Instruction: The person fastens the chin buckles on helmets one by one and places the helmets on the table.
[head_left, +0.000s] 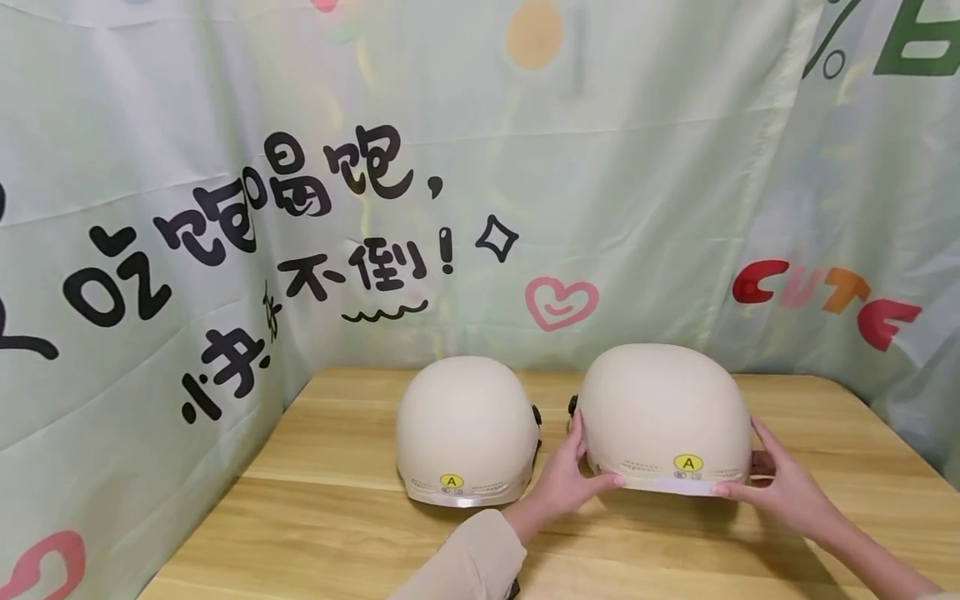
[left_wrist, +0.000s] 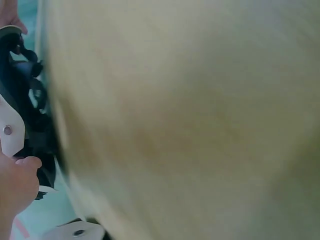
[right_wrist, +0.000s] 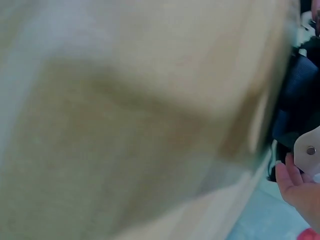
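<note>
A cream helmet (head_left: 663, 408) with a round yellow "A" sticker is held between both hands at the right of the table. My left hand (head_left: 564, 479) grips its left lower edge, thumb on the front rim. On the opposite side my right hand (head_left: 795, 493) grips the rim, thumb also at the front. Seen from the wrists, the helmet's dark inner lining (left_wrist: 30, 100) and straps (right_wrist: 297, 82) face the table, with a gap below. Beside my left forearm stands a second, similar cream helmet (head_left: 467, 425), untouched, its dome upward.
A wood-grain table (head_left: 330, 533) carries both helmets. Behind it and along both sides hangs a pale green printed curtain (head_left: 637, 192) with black characters, a pink heart and the word "CUTE". A black buckle (head_left: 536, 415) sticks out from the left helmet's right side.
</note>
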